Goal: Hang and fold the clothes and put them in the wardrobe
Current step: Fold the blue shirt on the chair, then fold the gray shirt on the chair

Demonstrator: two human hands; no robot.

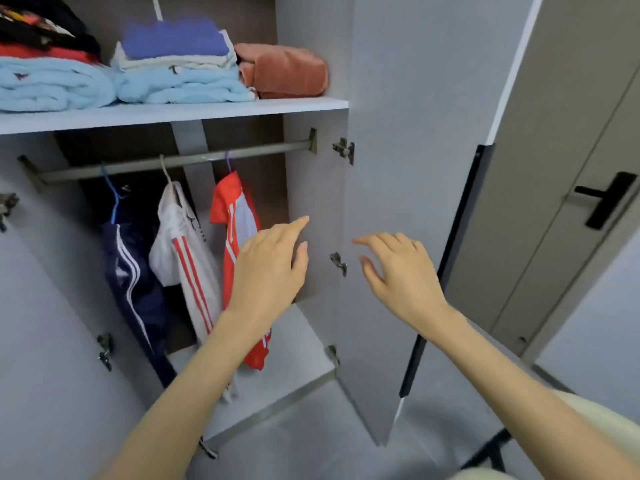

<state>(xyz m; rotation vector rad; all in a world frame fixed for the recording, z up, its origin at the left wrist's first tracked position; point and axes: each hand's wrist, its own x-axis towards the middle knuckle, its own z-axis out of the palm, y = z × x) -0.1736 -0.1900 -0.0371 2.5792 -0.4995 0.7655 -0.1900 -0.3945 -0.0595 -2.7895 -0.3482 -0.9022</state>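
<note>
The grey wardrobe stands open. On its rail (173, 162) hang three garments: a navy one with white stripes (133, 271), a white one with red stripes (183, 258) and a red and white one (232, 220). Folded stacks lie on the shelf (173, 114) above: light blue towels (52, 83), a blue and white pile (176, 46), an orange bundle (284, 69). My left hand (270, 268) hovers in front of the red garment, fingers relaxed, holding nothing. My right hand (398, 268) is spread near the open right door (391, 168), empty.
A room door (571, 202) with a black lever handle (602, 199) stands to the right. Door hinges (343, 148) sit on the wardrobe's right wall. The left wardrobe door (45, 306) is swung open. The wardrobe floor panel (287, 362) lies below the garments.
</note>
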